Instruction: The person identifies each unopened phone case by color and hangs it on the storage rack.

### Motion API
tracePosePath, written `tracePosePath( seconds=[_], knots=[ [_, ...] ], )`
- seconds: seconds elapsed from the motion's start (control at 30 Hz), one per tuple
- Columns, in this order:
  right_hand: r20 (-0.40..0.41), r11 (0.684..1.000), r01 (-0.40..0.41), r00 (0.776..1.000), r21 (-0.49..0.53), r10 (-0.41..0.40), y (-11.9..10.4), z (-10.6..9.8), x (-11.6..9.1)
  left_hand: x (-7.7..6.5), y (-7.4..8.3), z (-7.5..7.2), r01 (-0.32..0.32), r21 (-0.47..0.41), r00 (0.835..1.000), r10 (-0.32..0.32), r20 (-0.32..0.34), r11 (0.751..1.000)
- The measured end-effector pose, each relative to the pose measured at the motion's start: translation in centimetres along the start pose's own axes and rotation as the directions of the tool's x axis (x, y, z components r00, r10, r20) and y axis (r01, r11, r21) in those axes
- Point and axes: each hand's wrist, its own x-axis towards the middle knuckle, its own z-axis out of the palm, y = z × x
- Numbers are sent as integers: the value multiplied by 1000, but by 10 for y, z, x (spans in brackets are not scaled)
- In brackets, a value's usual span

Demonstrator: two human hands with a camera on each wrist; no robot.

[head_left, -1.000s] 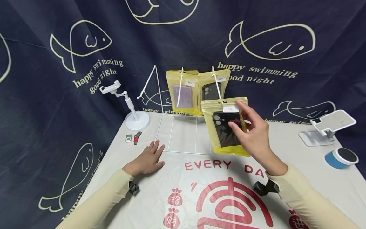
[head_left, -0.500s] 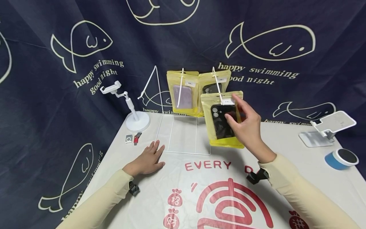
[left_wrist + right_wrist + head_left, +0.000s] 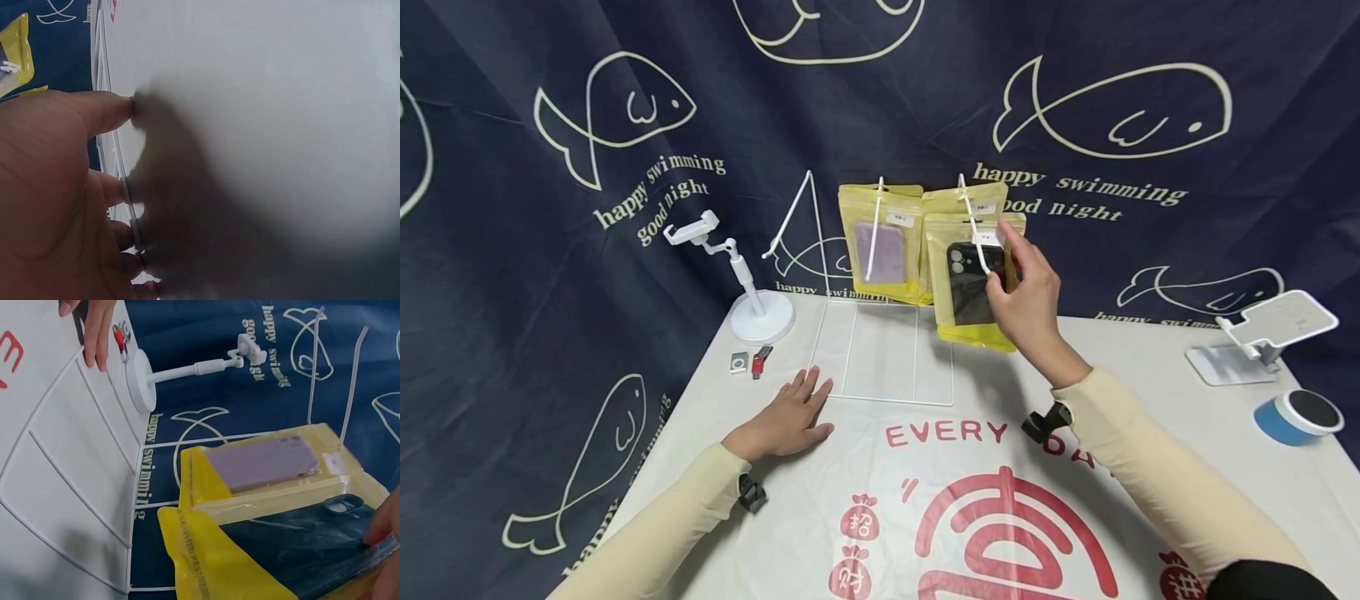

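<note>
My right hand (image 3: 1032,296) pinches the right edge of a yellow zip bag with a black phone case (image 3: 967,304) inside. That bag's top hole sits on the right prong (image 3: 974,233) of a white wire display rack (image 3: 889,401), and the prong's tip pokes out in front. Behind it, another yellow bag (image 3: 942,201) hangs on the same prong, mostly covered. A bag with a purple phone case (image 3: 888,254) hangs on the middle prong (image 3: 875,225). My left hand (image 3: 781,421) rests on the table with fingers spread, fingertips at the rack base's front left corner.
The left prong (image 3: 790,212) bears no bag. Left of the rack are a white phone stand (image 3: 762,317), a small silver player (image 3: 739,362) and a red USB stick (image 3: 758,367). A white folding stand (image 3: 1228,364) and a blue-and-white round device (image 3: 1285,421) stand at right.
My right hand has moved the bag with the black phone case back and up along the right prong, toward the bag behind it. My left hand has stayed still.
</note>
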Motion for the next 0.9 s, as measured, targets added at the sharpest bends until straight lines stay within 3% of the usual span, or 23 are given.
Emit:
tracePosePath(
  seconds=[0.57,0.9],
  knots=[
    [-127,999,4,992,-36,-9,23,27,17,1,-1,1,12,7,1000,-12,14,1000],
    [-160,999,4,987,-42,-10,29,37,20,2,-2,1,9,8,1000,-10,12,1000]
  ],
)
